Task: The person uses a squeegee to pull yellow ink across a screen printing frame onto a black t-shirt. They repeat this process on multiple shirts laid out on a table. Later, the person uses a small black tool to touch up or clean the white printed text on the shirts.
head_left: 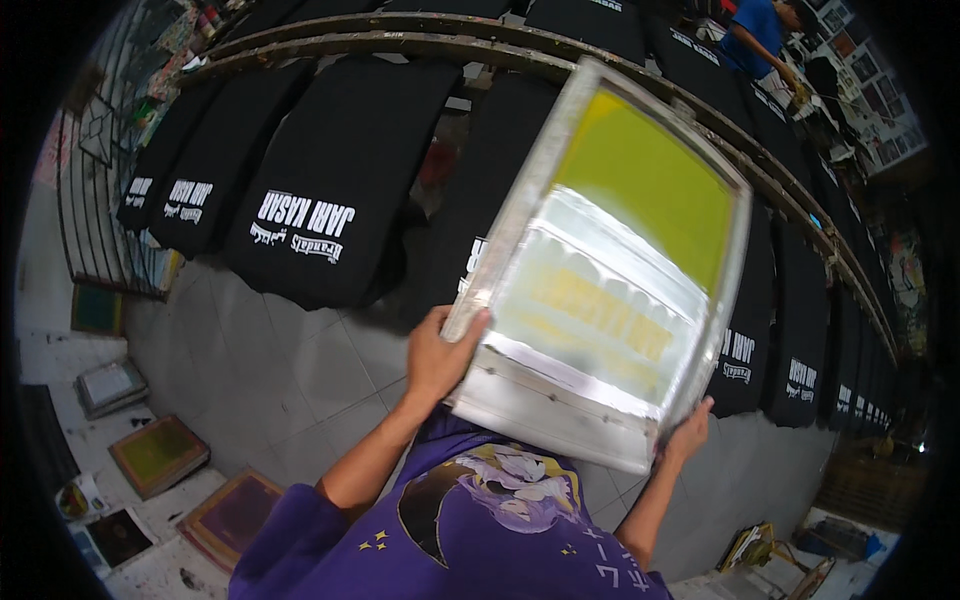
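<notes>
I hold a screen-printing frame tilted up in front of my body, its mesh yellow-green at the top and pale with white ink bands lower down. My left hand is closed on the frame's left side near the bottom. My right hand grips the lower right side. Behind the frame, black shirts with white prints lie spread on boards in a row; part of that row is hidden by the frame.
A long wooden rail runs behind the shirts, with more shirts beyond. A person in blue works at upper right. More screens lie at lower left, near a metal rack. Tiled floor shows below the shirts.
</notes>
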`<state>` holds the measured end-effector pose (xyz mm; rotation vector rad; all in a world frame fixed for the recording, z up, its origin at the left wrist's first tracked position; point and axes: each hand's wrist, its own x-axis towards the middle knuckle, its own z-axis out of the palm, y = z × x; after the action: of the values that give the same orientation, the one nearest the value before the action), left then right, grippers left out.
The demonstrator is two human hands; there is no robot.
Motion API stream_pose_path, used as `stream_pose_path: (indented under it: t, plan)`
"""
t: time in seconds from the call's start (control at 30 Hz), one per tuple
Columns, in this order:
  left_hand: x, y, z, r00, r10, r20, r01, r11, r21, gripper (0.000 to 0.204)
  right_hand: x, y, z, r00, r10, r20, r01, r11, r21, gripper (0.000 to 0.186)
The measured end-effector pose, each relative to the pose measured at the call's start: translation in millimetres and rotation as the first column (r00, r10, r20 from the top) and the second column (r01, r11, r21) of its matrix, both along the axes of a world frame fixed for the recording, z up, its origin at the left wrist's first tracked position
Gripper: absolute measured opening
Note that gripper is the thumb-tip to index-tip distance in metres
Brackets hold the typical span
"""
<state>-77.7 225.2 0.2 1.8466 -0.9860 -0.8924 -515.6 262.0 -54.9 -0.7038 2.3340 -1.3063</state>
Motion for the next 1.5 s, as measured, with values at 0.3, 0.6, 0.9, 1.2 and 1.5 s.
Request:
stream_pose_path:
  t: [0.3, 0.6, 0.9, 1.2, 1.5]
  plan:
    - [-192, 10, -7, 0.92, -0.347, -0.181, 0.359, 0.932, 0.039, 0.056, -164, 137, 44, 0.952, -0.299, -0.067, 0.299, 0.954, -0.015, 0.079]
    - [-325, 31, -26, 0.9, -0.425, -0.1, 0.433, 0.898, 0.08, 0.069, -309, 205, 14, 0.912, -0.368, -0.183, 0.39, 0.915, 0.101, 0.074]
    - [-334, 27, 1, 0.956, -0.289, -0.054, 0.294, 0.945, 0.145, 0.073, -305, 126, 40, 0.951, -0.277, -0.135, 0.296, 0.944, 0.146, 0.079]
    - [-294, -15, -25, 0.986, -0.134, -0.098, 0.146, 0.98, 0.133, 0.066, -293, 23, 16, 0.975, -0.172, -0.138, 0.184, 0.98, 0.081, 0.083]
    - [-278, -19, -25, 0.992, 0.002, -0.124, 0.02, 0.985, 0.174, 0.066, -283, -39, 17, 0.989, -0.019, -0.145, 0.035, 0.993, 0.111, 0.077]
